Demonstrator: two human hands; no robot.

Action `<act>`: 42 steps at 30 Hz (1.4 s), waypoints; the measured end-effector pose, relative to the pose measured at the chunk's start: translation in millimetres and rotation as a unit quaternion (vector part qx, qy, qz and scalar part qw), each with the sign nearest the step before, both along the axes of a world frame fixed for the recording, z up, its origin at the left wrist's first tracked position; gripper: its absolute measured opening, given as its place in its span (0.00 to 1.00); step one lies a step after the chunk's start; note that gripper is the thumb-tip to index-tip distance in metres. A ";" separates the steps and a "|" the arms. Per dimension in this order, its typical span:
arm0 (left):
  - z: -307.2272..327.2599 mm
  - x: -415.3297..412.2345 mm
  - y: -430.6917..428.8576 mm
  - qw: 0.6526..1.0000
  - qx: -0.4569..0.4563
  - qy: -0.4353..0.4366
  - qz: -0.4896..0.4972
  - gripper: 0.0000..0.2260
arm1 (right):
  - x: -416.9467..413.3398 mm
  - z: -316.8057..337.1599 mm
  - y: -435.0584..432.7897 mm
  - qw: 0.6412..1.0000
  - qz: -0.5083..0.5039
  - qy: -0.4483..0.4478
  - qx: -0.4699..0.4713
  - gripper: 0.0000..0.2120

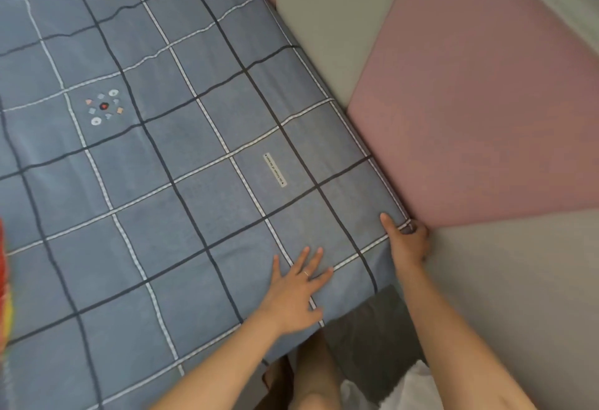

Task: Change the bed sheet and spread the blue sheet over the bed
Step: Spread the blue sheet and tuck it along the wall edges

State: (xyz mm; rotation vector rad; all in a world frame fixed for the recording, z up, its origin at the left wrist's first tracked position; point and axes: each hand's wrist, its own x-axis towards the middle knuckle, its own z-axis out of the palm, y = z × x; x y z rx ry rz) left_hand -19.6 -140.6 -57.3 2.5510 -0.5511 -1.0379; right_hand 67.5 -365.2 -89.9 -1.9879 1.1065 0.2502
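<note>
The blue sheet (181, 183), soft cloth w/ dark & white lines making big squares, lies flat over the bed & covers nearly all of the top. On the far side it goes right up to the wall pads. Out in the middle is a small ring of tiny coloured shapes (104, 107). Closer to the hands is a thin white label strip (275, 170) w/ words too small to read.

L hand (298, 289) lies flat on the sheet near the bed's corner, palm down, fingers straight & spread wide. A thin gold ring (306, 273) sits on one finger.

R hand (406, 242) is at the corner itself. Its thumb lies on top of the sheet & the other fingers curl over the edge, holding the cloth there, just beside the pink soft wall pad (479, 118). The fingertips go down btw bed & pad, so can't see them.

A pale grey wall pad (324, 21) sits next to the pink one. Under the sheet's near edge the dark grey bed side (372, 322) shows. A red & yellow thing (4, 264) peeks in at the left, too blurry to tell what it is.
</note>
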 end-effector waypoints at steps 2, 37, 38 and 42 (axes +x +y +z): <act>0.9 -7.6 1.3 1.000 -0.019 0.002 -0.010 0.30 | -17.1 -0.8 14.6 0.989 -0.143 0.022 0.003 0.44; 3.6 -57.7 168.5 0.909 -0.013 -0.198 0.368 0.17 | 1.4 31.0 215.7 0.716 0.626 -0.027 -0.308 0.34; -0.4 -58.5 201.2 0.884 0.082 -0.238 0.394 0.21 | -9.8 34.9 253.1 0.693 0.667 -0.051 -0.269 0.34; -0.7 -105.8 277.6 0.911 0.193 0.039 0.363 0.33 | -73.6 58.0 384.5 0.590 0.794 -0.058 -0.134 0.35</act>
